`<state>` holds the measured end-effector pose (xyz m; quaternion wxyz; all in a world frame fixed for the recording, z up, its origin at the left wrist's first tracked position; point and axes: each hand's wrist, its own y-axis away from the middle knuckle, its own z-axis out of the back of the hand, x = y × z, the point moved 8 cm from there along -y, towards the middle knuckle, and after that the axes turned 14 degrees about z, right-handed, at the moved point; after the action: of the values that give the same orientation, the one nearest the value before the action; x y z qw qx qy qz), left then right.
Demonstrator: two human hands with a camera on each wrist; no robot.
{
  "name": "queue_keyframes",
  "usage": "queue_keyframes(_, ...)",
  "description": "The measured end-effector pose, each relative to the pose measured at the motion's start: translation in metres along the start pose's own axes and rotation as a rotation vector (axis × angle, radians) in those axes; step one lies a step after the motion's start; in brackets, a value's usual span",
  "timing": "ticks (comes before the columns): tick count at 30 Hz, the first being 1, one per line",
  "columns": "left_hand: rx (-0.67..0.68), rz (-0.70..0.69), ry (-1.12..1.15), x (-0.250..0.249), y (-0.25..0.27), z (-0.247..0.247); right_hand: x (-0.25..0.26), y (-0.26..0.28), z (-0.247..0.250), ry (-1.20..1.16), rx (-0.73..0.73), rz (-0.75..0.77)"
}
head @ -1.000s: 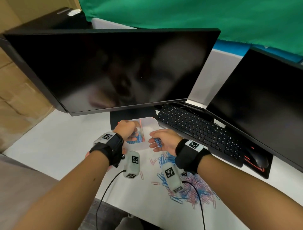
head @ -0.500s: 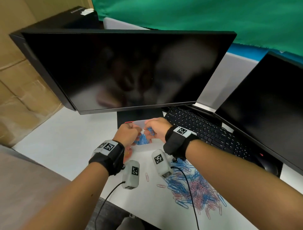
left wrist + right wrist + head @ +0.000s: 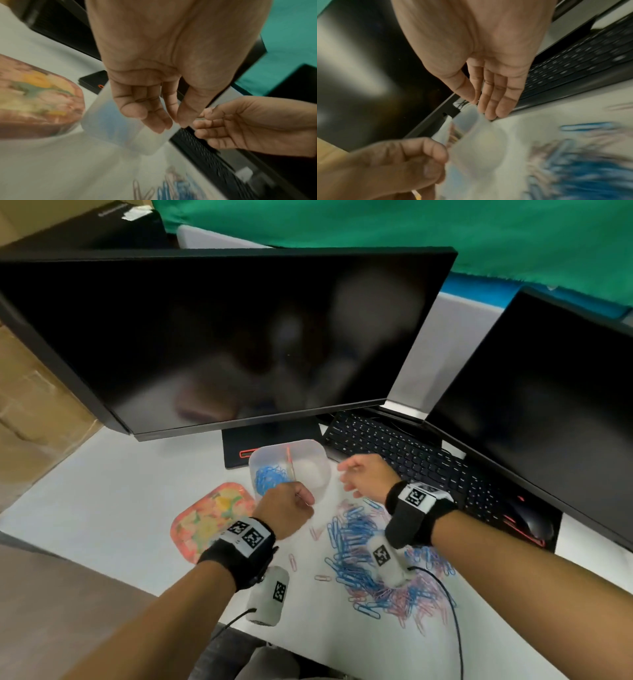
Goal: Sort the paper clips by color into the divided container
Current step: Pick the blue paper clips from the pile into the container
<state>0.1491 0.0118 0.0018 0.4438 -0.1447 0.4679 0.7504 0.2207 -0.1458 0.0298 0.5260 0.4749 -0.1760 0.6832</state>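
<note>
The clear divided container (image 3: 320,455) stands below the monitor, with a pink divider (image 3: 289,462) and blue clips (image 3: 270,478) in its left compartment. My left hand (image 3: 291,506) hovers at its near edge with curled fingers, thumb pressed to the index finger (image 3: 173,121). A thin pale sliver, seemingly a pink clip (image 3: 415,193), sticks out under it. My right hand (image 3: 359,474) is just right of the container, over the table, fingers straight and holding nothing (image 3: 486,105). The mixed pile of blue and pink clips (image 3: 373,553) lies beneath my right wrist.
A floral lid (image 3: 209,518) lies left of the container. A black keyboard (image 3: 404,460) and a mouse (image 3: 532,525) sit to the right. Two dark monitors (image 3: 222,337) close off the back. A few stray pink clips (image 3: 323,578) lie near the table's front.
My right hand let its blue clips fall into the left compartment and drew back to the right, now bare. My left hand pulled back from above the container to its near edge.
</note>
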Motion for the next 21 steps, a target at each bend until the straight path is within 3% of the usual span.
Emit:
queue_keyframes(6, 0.085, -0.188, -0.372, -0.020, 0.008, -0.064, -0.066, 0.050, 0.021, 0.243, 0.026, 0.015)
queue_keyframes(11, 0.204, -0.287, -0.630, -0.007, 0.016, -0.105, -0.089, 0.089, 0.000, 0.370, 0.170, 0.097)
queue_keyframes(13, 0.222, -0.319, -0.669, -0.002, 0.019, -0.114, -0.089, 0.105, -0.017, 0.493, 0.257, 0.205)
queue_keyframes(18, 0.157, -0.412, -0.717, 0.005, 0.022, -0.120, -0.094, 0.149, -0.072, 0.804, 0.439, 0.671)
queue_keyframes(21, 0.116, -0.415, -0.718, 0.008, 0.021, -0.117, -0.116, 0.159, -0.080, 0.978, 0.468, 0.633)
